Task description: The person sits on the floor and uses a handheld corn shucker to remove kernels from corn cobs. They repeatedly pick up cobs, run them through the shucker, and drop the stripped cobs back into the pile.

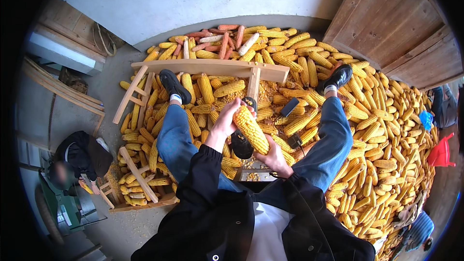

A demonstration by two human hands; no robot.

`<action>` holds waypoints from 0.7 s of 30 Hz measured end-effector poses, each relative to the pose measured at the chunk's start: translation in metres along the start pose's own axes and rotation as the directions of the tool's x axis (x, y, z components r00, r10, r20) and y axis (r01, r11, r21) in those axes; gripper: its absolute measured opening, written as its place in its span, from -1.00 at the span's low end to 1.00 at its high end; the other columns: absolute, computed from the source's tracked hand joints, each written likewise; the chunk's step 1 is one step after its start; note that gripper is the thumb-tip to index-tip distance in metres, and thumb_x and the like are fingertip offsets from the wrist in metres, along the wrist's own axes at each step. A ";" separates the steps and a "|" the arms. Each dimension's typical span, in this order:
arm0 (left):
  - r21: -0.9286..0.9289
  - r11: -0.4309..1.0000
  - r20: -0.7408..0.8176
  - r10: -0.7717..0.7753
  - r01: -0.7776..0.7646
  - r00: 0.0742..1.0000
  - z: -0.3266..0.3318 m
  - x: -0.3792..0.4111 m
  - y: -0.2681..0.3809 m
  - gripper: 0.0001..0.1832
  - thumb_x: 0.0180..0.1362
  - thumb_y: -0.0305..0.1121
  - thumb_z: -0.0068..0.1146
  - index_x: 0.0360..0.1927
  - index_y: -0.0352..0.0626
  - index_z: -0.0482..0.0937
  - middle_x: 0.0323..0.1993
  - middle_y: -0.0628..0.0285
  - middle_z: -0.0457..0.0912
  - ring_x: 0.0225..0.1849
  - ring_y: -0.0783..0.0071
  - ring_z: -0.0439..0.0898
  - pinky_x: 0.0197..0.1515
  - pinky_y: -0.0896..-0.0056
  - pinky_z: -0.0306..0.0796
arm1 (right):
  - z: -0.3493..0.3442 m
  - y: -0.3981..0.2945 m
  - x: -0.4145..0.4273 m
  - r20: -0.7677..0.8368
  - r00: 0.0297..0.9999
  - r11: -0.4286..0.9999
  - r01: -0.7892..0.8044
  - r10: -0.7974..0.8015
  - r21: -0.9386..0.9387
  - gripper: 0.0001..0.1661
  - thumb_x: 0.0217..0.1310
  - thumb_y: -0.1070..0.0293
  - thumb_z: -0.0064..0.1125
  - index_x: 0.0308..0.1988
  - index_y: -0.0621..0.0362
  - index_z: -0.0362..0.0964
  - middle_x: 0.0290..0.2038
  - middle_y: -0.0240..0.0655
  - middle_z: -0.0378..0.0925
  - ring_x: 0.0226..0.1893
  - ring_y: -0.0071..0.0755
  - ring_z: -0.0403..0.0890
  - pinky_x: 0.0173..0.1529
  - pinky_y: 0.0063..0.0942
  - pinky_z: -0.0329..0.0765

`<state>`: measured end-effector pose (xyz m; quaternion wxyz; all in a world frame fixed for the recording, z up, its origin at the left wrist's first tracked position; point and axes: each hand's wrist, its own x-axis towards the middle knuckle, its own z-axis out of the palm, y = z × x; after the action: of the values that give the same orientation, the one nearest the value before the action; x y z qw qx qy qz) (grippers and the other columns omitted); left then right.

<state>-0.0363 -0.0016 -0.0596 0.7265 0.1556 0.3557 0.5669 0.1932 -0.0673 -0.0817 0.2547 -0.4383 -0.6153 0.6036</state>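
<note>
An ear of yellow corn (251, 129) is held at a slant between my two hands. My left hand (227, 117) grips its upper end, and my right hand (274, 155) its lower end. Beneath the ear, partly hidden by it, a black shoe sole (242, 145) is fixed on a wooden bench leg (254, 84), which joins an overturned wooden bench (210, 67). Loose kernels lie on the metal-edged tray (256, 175) between my legs. Many ears of corn surround my feet, and a dark rectangular device (289, 107) rests on them.
Red and white bare cobs (224, 45) lie by the wall. A large corn heap (384, 152) spreads right beside wooden boards (391, 21). At left, another person (81, 163) holds corn near a green machine (59, 203). A red plastic item (441, 152) and a blue bag (426, 120) lie at far right.
</note>
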 end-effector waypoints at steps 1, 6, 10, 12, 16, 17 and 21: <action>-0.083 0.997 0.114 0.010 0.000 0.993 0.005 -0.006 0.002 -0.56 0.26 -0.06 0.38 -0.07 -0.21 0.54 -0.22 0.02 0.70 -0.16 0.06 0.74 0.12 -0.17 0.62 | -0.002 -0.001 0.001 0.079 0.997 0.993 -0.034 0.025 0.112 -0.19 0.06 0.34 0.39 0.30 0.22 0.30 -0.12 0.13 0.67 -0.05 0.09 0.74 0.04 -0.15 0.64; 0.117 0.993 -0.029 0.001 0.003 1.000 0.002 -0.011 -0.004 -0.82 0.31 -0.40 0.23 -0.09 -0.23 0.55 -0.26 0.04 0.70 -0.22 0.13 0.75 -0.01 0.06 0.66 | 0.013 -0.004 -0.006 -0.054 0.997 0.986 -0.069 0.062 -0.150 -0.15 0.05 0.31 0.42 0.31 0.24 0.28 -0.14 0.17 0.68 -0.07 0.16 0.73 0.03 -0.14 0.66; 0.345 0.932 -0.269 0.212 -0.112 0.939 0.001 0.001 -0.018 -0.79 0.41 -0.30 0.21 -0.13 -0.25 0.53 -0.33 0.09 0.68 -0.33 0.31 0.74 -0.27 0.30 0.66 | 0.016 0.015 -0.009 -0.158 0.987 0.923 -0.051 -0.011 -0.382 -0.08 0.02 0.33 0.45 0.35 0.22 0.24 -0.07 0.14 0.63 -0.12 0.17 0.71 -0.02 -0.08 0.65; 0.351 0.925 -0.345 0.274 -0.147 0.898 -0.004 0.004 -0.022 -0.73 0.41 -0.24 0.23 -0.13 -0.27 0.53 -0.33 0.09 0.68 -0.34 0.32 0.74 -0.29 0.31 0.65 | 0.015 0.020 -0.005 -0.182 0.970 0.855 0.047 -0.164 -0.517 -0.05 0.01 0.33 0.46 0.38 0.15 0.23 -0.07 0.03 0.59 -0.19 0.17 0.68 -0.11 -0.03 0.64; 0.275 0.959 -0.322 0.160 -0.069 0.933 0.006 0.001 -0.019 -0.62 0.36 -0.18 0.31 -0.06 -0.33 0.52 -0.31 0.09 0.68 -0.31 0.28 0.74 -0.21 0.26 0.67 | 0.013 0.017 -0.004 -0.221 0.965 0.831 -0.003 -0.144 -0.556 -0.04 0.01 0.33 0.46 0.40 0.08 0.22 -0.14 -0.02 0.58 -0.21 0.16 0.67 -0.14 -0.04 0.64; 0.248 0.968 -0.294 0.116 -0.042 0.949 0.014 -0.001 -0.019 -0.61 0.36 -0.19 0.32 -0.04 -0.34 0.52 -0.30 0.09 0.68 -0.30 0.27 0.74 -0.20 0.24 0.67 | 0.012 0.017 -0.004 -0.221 0.965 0.824 -0.008 -0.142 -0.567 -0.03 0.01 0.33 0.46 0.41 0.07 0.22 -0.16 -0.03 0.57 -0.22 0.15 0.67 -0.14 -0.04 0.64; 0.175 0.984 -0.352 0.080 -0.018 0.933 -0.007 -0.003 -0.018 -0.65 0.34 -0.21 0.34 -0.11 -0.34 0.59 -0.28 0.11 0.69 -0.27 0.22 0.74 -0.15 0.20 0.68 | 0.016 0.016 -0.006 -0.173 0.975 0.849 0.024 -0.136 -0.527 -0.02 0.01 0.35 0.45 0.42 0.06 0.21 -0.12 0.01 0.59 -0.18 0.17 0.68 -0.10 -0.04 0.64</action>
<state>-0.0292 -0.0109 -0.0749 0.6196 0.1199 0.5245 0.5715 0.1860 -0.0823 -0.0987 0.2130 -0.5243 -0.7443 0.3546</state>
